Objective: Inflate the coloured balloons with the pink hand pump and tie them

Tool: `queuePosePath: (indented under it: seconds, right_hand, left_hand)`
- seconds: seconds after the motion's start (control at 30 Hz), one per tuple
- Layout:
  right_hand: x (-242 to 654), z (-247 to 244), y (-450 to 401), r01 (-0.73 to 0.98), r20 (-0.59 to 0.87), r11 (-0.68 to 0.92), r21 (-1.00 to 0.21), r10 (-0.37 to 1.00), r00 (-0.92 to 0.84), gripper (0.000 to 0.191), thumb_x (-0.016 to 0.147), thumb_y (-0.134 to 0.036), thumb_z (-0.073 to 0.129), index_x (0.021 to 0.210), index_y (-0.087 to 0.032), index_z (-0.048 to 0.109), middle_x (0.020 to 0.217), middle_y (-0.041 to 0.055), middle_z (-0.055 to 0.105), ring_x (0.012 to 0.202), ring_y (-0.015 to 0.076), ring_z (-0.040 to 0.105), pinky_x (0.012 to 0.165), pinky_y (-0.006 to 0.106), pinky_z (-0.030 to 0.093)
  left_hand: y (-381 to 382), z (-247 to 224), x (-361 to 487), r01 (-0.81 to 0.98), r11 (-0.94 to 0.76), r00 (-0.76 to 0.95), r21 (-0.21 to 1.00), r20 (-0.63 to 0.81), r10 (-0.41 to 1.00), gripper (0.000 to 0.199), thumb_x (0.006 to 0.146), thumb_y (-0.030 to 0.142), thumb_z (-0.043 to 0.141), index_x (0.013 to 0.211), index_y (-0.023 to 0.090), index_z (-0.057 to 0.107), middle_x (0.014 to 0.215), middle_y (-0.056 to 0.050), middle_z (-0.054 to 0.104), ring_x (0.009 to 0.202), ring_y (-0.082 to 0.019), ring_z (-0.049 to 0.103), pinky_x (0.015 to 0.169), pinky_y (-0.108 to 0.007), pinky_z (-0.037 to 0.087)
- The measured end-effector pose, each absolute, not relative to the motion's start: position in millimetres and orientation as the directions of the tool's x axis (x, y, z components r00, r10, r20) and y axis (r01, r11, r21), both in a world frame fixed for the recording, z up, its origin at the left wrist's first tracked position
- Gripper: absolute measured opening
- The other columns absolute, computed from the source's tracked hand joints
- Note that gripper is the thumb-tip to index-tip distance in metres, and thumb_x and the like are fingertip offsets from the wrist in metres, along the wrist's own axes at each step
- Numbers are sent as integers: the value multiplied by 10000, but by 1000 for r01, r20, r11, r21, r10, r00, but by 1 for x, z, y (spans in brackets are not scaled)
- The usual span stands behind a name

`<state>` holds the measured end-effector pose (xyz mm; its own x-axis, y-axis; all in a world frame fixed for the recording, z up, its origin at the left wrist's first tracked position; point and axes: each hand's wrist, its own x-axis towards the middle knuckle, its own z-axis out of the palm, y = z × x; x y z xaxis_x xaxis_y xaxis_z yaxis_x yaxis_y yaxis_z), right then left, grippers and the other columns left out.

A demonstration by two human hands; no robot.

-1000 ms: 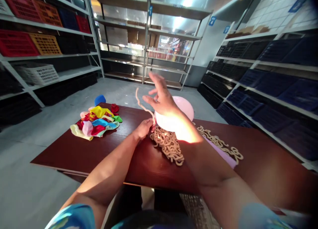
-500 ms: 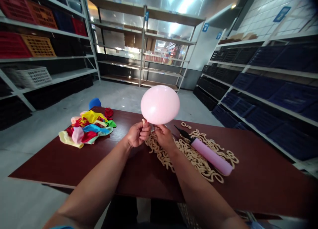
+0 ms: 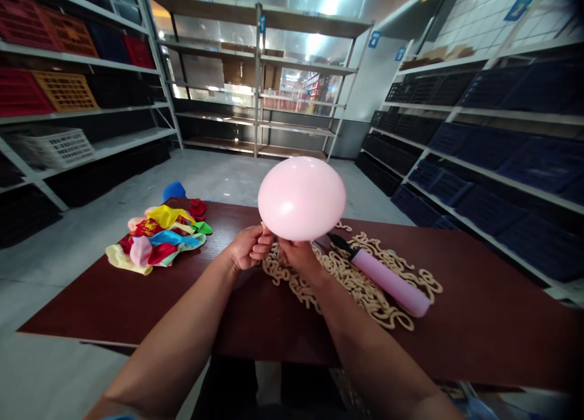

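Note:
An inflated pale pink balloon (image 3: pixel 301 198) is held up over the table's far part, with its neck hidden behind my fingers. My left hand (image 3: pixel 253 247) is closed at the balloon's lower left, and a small pale tip shows above the fist. Closed too, my right hand (image 3: pixel 297 256) grips just under the balloon, partly covered by it. Below and to the right of my hands lies a heap of beige, curly, rope-like pieces (image 3: pixel 360 286). On this heap rests a pink hand pump (image 3: pixel 390 281) with a black nozzle.
Flat balloons in several colours (image 3: pixel 157 237) lie piled on the left of the dark red table (image 3: pixel 182 307). A blue round thing (image 3: pixel 174 190) shows behind the table's far left corner. Shelves with crates (image 3: pixel 68 92) stand left and right; a rack (image 3: pixel 258 79) stands behind.
The pink balloon has tipped toward me and right, and looks larger, now covering more of my right hand. Both hands stay closed at its base. The view has shifted slightly.

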<state>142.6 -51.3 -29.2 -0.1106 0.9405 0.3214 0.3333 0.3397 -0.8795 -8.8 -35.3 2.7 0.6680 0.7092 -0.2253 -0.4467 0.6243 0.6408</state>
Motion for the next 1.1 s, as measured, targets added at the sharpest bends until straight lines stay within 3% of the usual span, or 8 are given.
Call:
queuePosePath:
  seconds: [0.13,0.2,0.27,0.37,0.5,0.7,0.9,1.1]
  right_hand:
    - [144,-18,-61,170,102,127,-977,984,-148,262,768,-429,507,640,-201,522,456,-64,434,359,65,361,346,197,287]
    - [144,-11,-65,149,74,103,-984,980,-186,243,763,-419,515,662,-200,544,453,-65,436,364,64,354,355,197,277]
    - [145,-6,-68,201,119,152,-968,978,-170,252,775,-419,500,681,-198,573,454,-58,450,381,71,367,377,202,290]
    - [148,-2,-70,389,320,339,-857,941,-114,253,794,-383,493,702,-187,625,521,-24,529,476,96,448,473,220,354]
    - [152,-2,-70,594,544,543,-593,815,-200,217,830,-297,469,831,-189,657,714,27,633,649,133,550,628,243,412]
    - [155,4,-73,727,608,598,-338,728,-316,256,882,-236,382,1033,-220,588,942,64,571,844,151,551,740,255,440]
    - [157,9,-73,709,624,646,-283,685,-375,263,900,-212,334,1004,-206,576,982,71,521,909,155,526,800,274,450]
    - [156,5,-70,621,664,707,-339,647,-375,233,879,-187,366,965,-208,581,997,70,525,942,151,522,832,281,444]
  left_hand:
    - [-28,-7,-4,-407,341,381,848,-182,907,252,790,323,514,651,174,366,484,71,301,321,-24,224,303,-134,111]
    - [-26,-14,1,-308,201,250,930,-125,960,301,802,386,493,626,171,378,467,62,324,329,-33,258,317,-150,155]
    - [-25,-20,4,-222,117,194,968,-74,978,345,806,442,475,613,167,394,462,53,347,344,-39,276,338,-164,199]
    - [-24,-26,3,-61,-36,144,997,45,989,379,805,496,454,622,164,433,482,36,393,382,-52,318,381,-180,250]
    - [-25,-27,0,281,-253,98,926,234,967,407,836,497,390,650,157,514,510,9,467,456,-79,390,446,-191,294]
    - [-29,-26,7,483,-409,193,775,361,912,400,874,420,334,831,148,624,674,-21,596,613,-120,505,572,-212,353]
    - [-34,-26,11,487,-458,236,744,393,889,393,885,380,329,888,147,646,722,-30,626,658,-138,546,592,-221,362]
    - [-34,-28,12,483,-438,234,758,371,899,388,885,363,332,883,139,650,749,-37,645,701,-151,569,615,-220,388]
